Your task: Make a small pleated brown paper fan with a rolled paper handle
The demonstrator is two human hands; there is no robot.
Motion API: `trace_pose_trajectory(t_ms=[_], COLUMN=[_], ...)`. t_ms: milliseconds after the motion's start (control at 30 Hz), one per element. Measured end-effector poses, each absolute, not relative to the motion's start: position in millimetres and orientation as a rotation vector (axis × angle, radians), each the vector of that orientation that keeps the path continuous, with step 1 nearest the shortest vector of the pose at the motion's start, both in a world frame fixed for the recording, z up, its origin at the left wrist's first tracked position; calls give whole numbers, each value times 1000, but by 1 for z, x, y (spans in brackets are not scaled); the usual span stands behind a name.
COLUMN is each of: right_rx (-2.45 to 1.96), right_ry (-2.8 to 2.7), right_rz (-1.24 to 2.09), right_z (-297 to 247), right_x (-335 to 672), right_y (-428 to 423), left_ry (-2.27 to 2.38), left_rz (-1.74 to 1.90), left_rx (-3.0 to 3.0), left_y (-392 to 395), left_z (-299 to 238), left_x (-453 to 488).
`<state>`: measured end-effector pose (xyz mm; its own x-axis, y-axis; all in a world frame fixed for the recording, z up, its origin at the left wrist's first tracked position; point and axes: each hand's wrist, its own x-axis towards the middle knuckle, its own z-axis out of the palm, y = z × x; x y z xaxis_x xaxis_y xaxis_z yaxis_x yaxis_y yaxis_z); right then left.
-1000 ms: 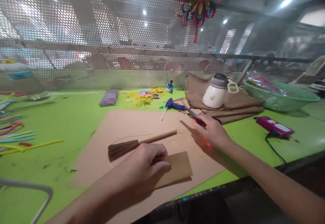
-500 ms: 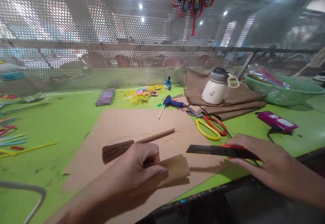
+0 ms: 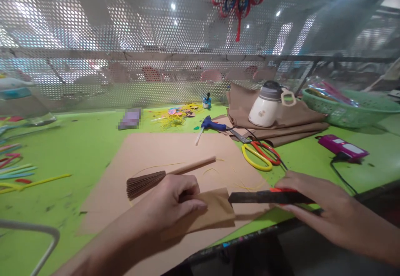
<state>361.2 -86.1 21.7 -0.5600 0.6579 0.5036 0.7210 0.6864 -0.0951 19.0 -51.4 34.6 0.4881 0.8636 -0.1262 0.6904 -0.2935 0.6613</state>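
Observation:
A folded piece of tan paper is pinched in my left hand, which is closed just over a large brown sheet. My right hand grips a utility knife with a dark blade and orange-red sides. The blade points left, and its tip meets the folded paper's right edge; whether it lies between the layers I cannot tell. Behind my left hand, a small pleated brown paper broom with a rolled handle lies on the sheet. Thin yellow strands are scattered near the blade.
Beyond the sheet lie a blue glue gun and yellow-and-red scissors. A white flask stands on folded brown material. Right are a purple device and green basket. Coloured strips lie left.
My right hand has brought the knife slightly down, so its tip now meets the folded paper's edge. My left hand stays almost in place, holding the paper.

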Motion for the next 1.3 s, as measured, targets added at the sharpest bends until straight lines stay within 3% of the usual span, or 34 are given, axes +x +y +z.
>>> trace_pose_trajectory(t_ms=[533,700,1000,1300], right_rx=[-1005,-989,-1044,-1051], right_ry=[-2452,-2573,-2633,-2675], right_rz=[-158,15,218,302], right_z=[20,17,2,6], right_x=[356,342,339,341], right_y=[-90,-94,-101,-96], left_ry=[1182,1156,980,891], left_rz=[352,351,487,477], left_rx=[1959,1957,2578,2794], left_y=[-51,-49,-52,-61], left_z=[39,35,19,8], left_x=[27,29,36,40])
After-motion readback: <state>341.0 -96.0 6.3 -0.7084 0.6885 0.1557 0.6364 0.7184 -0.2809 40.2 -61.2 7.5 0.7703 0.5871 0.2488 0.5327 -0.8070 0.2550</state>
